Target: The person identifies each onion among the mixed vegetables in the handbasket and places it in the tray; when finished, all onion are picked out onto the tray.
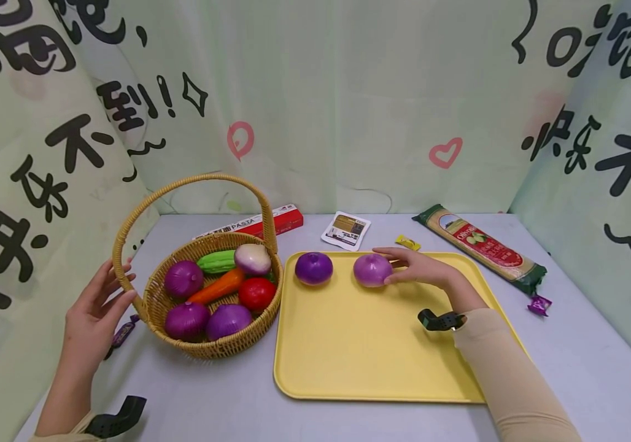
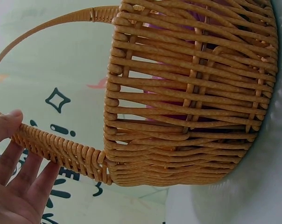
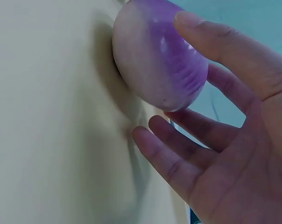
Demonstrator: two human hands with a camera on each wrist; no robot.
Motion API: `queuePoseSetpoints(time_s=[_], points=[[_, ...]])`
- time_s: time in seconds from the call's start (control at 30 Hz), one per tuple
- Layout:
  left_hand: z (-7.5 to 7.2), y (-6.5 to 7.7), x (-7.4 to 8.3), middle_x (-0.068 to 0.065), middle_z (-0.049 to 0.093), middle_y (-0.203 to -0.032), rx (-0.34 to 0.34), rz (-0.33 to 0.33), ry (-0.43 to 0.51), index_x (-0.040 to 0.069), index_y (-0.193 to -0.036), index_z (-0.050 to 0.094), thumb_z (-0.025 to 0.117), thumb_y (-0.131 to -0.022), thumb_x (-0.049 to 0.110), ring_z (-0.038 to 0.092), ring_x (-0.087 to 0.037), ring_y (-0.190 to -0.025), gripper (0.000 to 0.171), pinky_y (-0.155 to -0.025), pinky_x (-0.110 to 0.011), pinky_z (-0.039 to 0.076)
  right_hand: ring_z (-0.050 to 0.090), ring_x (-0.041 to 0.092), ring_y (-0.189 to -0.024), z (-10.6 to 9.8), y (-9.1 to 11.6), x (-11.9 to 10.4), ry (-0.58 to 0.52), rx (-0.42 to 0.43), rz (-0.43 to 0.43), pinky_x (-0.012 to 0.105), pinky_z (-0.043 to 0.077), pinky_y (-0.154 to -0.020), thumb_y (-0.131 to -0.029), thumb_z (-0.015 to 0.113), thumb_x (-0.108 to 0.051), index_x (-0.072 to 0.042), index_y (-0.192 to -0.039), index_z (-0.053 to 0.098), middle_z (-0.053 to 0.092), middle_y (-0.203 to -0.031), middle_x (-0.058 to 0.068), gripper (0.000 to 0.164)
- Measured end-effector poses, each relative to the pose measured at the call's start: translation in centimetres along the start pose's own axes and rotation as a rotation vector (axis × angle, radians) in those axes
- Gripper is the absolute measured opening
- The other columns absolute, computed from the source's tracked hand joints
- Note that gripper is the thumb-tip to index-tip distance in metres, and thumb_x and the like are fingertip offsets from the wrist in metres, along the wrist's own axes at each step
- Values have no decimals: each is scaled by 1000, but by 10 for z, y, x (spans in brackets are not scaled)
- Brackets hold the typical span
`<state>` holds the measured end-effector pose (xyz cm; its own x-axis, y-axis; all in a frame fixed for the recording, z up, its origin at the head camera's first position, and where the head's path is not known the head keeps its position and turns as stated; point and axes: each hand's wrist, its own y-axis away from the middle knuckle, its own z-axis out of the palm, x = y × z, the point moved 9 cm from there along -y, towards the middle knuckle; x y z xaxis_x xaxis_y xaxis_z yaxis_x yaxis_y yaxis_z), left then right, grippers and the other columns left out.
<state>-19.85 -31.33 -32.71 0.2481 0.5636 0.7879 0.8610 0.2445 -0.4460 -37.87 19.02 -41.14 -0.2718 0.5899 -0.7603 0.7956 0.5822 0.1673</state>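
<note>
On the left, my left hand [image 1: 93,313] holds the side of the wicker basket's handle [image 1: 123,245], thumb and fingers on either side, as the left wrist view also shows. The basket [image 1: 210,350] contains several purple onions [image 1: 184,279], a carrot [image 1: 218,286], a tomato [image 1: 257,294], a green ridged vegetable [image 1: 217,262] and a white-and-purple vegetable [image 1: 252,259]. My right hand [image 1: 417,268] has its thumb and fingers around a light purple onion [image 3: 162,56] at the tray's far part. Left of it, a darker purple onion [image 1: 313,268] sits on the yellow tray [image 1: 382,344].
Behind the basket lies a red pasta box [image 1: 288,219]. A white packet [image 1: 346,231] and a yellow candy [image 1: 407,242] lie behind the tray. Off its right side are a long green-and-red packet [image 1: 483,248] and a purple candy [image 1: 539,305]. Another wrapped candy [image 1: 123,333] lies beside the basket.
</note>
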Motion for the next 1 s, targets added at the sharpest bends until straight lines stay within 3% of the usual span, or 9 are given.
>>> queuePoseSetpoints(time_s=[0.67, 0.83, 1.0], points=[[-1, 0, 0, 21, 53, -133, 0, 15, 10, 26, -147, 33, 59, -90, 3, 51, 15, -111, 67, -83, 1, 42, 37, 41, -134, -8, -1, -1, -21, 34, -35, 58, 33, -108, -85, 69, -27, -10, -146, 34, 35, -149, 19, 72], [-1, 0, 0, 14, 54, -135, 1, 19, 7, 26, -147, 33, 59, -90, 3, 51, 15, -111, 67, -84, 1, 42, 36, 42, -134, -11, -2, -2, -18, 50, -41, 58, 33, -108, -85, 68, -26, -10, -145, 34, 34, -148, 22, 71], [0, 0, 0, 17, 53, -134, 0, 15, 6, 27, -147, 33, 59, -90, 3, 51, 15, -111, 66, -84, 1, 42, 36, 43, -134, -12, -3, -2, -19, 59, -38, 57, 36, -106, -85, 68, -27, -13, -145, 37, 34, -148, 24, 68]])
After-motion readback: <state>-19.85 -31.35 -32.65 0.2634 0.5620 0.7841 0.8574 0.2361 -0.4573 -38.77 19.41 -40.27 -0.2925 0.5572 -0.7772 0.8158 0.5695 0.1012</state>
